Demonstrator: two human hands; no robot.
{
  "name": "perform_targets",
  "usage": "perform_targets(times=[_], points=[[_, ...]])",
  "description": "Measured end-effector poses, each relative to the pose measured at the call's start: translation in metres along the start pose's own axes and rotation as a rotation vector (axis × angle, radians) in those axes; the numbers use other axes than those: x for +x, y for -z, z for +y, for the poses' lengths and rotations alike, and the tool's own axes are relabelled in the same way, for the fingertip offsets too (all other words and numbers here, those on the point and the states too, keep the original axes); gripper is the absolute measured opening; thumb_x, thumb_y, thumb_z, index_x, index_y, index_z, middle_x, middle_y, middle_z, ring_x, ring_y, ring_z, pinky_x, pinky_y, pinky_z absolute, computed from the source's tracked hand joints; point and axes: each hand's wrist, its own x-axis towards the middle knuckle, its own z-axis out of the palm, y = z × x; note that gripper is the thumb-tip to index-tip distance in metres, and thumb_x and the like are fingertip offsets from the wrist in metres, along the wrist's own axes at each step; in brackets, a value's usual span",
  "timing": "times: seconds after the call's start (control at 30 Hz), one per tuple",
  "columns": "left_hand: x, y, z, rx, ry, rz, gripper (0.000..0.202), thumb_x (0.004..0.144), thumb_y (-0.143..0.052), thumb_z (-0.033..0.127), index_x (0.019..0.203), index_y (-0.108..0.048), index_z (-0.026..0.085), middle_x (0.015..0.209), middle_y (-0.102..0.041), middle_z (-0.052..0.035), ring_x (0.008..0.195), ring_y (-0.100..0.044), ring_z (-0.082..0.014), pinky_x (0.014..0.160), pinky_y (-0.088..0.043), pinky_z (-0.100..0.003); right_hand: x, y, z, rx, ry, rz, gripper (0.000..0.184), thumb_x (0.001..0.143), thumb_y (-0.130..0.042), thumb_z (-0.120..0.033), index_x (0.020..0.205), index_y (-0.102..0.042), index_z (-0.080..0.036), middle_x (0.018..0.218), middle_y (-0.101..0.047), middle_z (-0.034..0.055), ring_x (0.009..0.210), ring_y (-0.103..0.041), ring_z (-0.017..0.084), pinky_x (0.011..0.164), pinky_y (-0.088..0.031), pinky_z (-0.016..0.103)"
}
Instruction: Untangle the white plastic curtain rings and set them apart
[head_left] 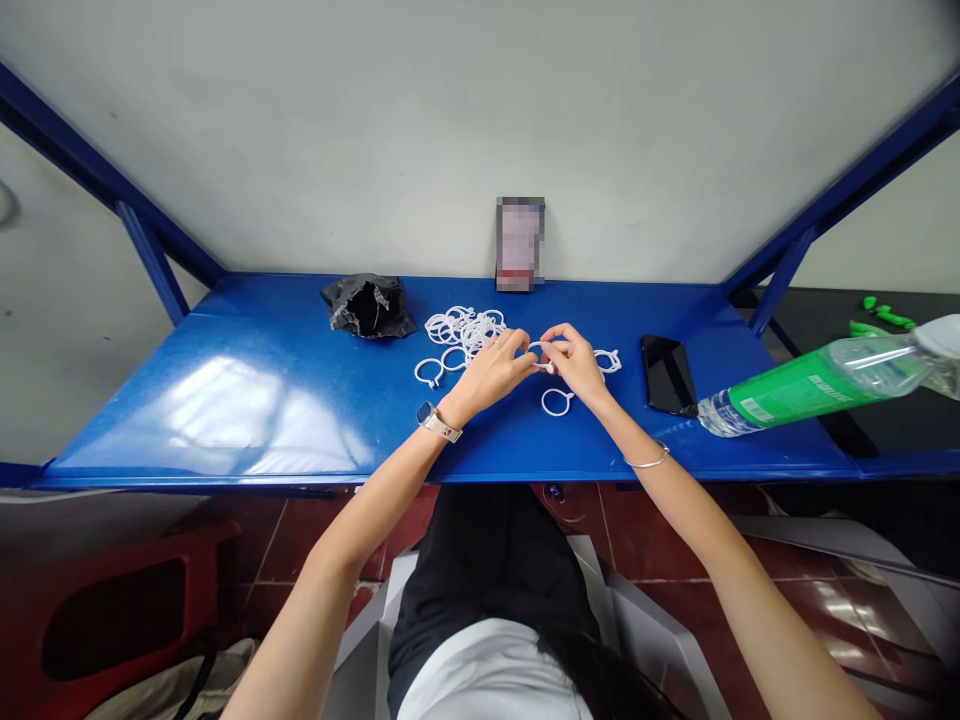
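A white plastic ring [538, 348] is pinched between my two hands above the blue table. My left hand [499, 368], closed on the ring's left side, hovers next to a pile of white rings [469, 328]. On the ring's right side the fingers of my right hand [574, 362] are closed too. A single white ring [556, 402] lies on the table just below the hands. Several more rings [609, 361] sit right of my right hand, partly hidden by it. Left of the pile lies another loose ring [429, 373].
A crumpled black bag [369, 306] lies open at the back left of the blue table [300, 420]. A phone with a blurred screen [519, 245] leans on the wall. At right are a dark phone [667, 374] and a green-labelled water bottle [810, 385].
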Motion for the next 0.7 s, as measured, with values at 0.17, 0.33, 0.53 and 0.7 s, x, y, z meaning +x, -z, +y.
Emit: perform_targets(times=[0.17,0.33,0.53,0.7], points=[[0.001,0.001,0.0,-0.308,0.066,0.072,0.019,0.097,-0.052,0.027,0.086,-0.063,0.016,0.104,-0.059,-0.011,0.091,-0.053,-0.0209,0.082,-0.043,-0.033,-0.001,-0.004,-0.007,-0.079,0.191,-0.048,0.026,0.087,-0.062,-0.046,0.076,-0.063,-0.022,0.091,-0.061,0.0029,0.089,-0.057,0.018,0.076,-0.044,0.029],[0.002,0.008,0.012,-0.716,0.24,-0.012,0.026,0.097,-0.053,0.037,0.09,-0.067,0.016,0.074,-0.058,-0.0022,0.064,-0.047,-0.0135,0.067,-0.036,-0.026,-0.002,-0.003,-0.009,0.005,0.11,-0.115,0.044,0.085,-0.061,-0.056,0.059,-0.056,-0.02,0.081,-0.055,0.0015,0.074,-0.048,0.014,0.068,-0.04,0.028],[0.004,0.009,0.013,-1.179,0.426,-0.156,0.042,0.09,-0.058,0.054,0.076,-0.06,0.014,0.07,-0.055,-0.0014,0.063,-0.046,-0.0114,0.061,-0.035,-0.024,-0.006,-0.012,-0.008,0.32,-0.168,-0.256,0.057,0.078,-0.07,-0.058,0.046,-0.041,-0.021,0.048,-0.031,-0.0056,0.053,-0.033,0.01,0.057,-0.033,0.027],[0.007,0.006,0.012,-1.509,0.55,-0.122,0.044,0.089,-0.062,0.046,0.06,-0.043,0.018,0.054,-0.031,0.0058,0.053,-0.031,-0.0082,0.064,-0.038,-0.026,-0.006,-0.019,-0.011,0.587,-0.332,-0.242,0.058,0.082,-0.072,-0.046,0.046,-0.034,-0.022,0.047,-0.02,-0.0082,0.048,-0.023,0.009,0.056,-0.037,0.025]])
